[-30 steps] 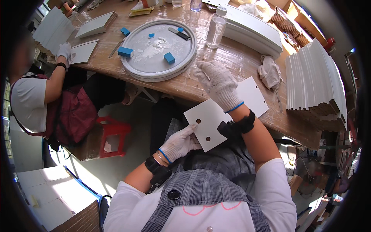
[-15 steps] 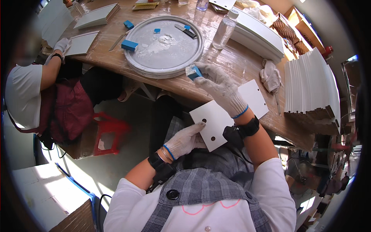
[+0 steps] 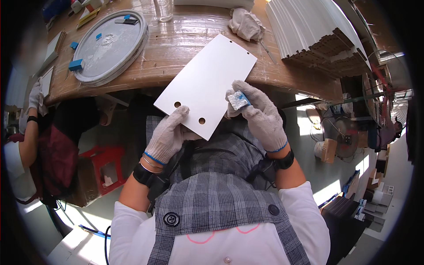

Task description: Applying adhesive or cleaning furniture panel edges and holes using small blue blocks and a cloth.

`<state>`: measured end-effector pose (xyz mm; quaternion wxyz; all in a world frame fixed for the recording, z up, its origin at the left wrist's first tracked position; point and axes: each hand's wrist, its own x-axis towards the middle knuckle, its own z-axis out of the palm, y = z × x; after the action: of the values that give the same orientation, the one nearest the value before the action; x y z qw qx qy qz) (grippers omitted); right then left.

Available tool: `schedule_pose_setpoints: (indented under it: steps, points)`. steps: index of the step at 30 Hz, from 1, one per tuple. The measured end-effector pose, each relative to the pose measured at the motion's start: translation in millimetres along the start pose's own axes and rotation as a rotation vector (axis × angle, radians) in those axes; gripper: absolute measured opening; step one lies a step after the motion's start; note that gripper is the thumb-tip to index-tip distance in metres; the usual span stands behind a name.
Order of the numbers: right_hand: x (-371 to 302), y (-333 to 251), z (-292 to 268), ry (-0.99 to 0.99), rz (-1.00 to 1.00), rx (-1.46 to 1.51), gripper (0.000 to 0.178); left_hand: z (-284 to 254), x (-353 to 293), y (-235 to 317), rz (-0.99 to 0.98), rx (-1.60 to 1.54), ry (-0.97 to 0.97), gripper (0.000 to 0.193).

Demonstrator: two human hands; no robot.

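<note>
A white rectangular panel [image 3: 207, 79] with two larger round holes at its near end and small dark holes at its far end lies tilted over my lap and the table edge. My left hand [image 3: 168, 134], in a white knitted glove, grips its near left corner, thumb on top beside a hole. My gloved right hand [image 3: 260, 117] pinches a small blue block [image 3: 239, 101] whose face is coated with white paste. That block is held at the panel's right edge; whether it touches the panel I cannot tell.
On the table [image 3: 163, 59], a round grey lid [image 3: 95, 55] carries white paste, blue pieces and a scraper [image 3: 125, 20]. A crumpled cloth [image 3: 246, 25] lies beside a thin tool. White panels are stacked [image 3: 318, 33] at right. A co-worker's gloved hand [image 3: 35, 95] and a red stool [image 3: 104, 165] are left.
My right hand has brought the blue block from beside the lid back to the panel's right edge. The view has swung right, and more of the panel now shows. My left hand still grips it.
</note>
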<state>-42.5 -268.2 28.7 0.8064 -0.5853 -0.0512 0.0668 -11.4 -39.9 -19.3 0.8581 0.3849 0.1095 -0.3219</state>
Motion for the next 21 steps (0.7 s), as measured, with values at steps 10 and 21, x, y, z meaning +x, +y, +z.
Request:
schedule_pose_setpoints:
  steps: [10, 21]
  points:
    - [-63, -4, -11, 0.324, -0.110, -0.508, 0.045, 33, -2, -12, 0.030, 0.140, -0.052, 0.047]
    - [-62, -11, 3, 0.088, -0.520, -1.256, 0.050, 45, -10, -14, 0.077, 0.096, -0.002, 0.043]
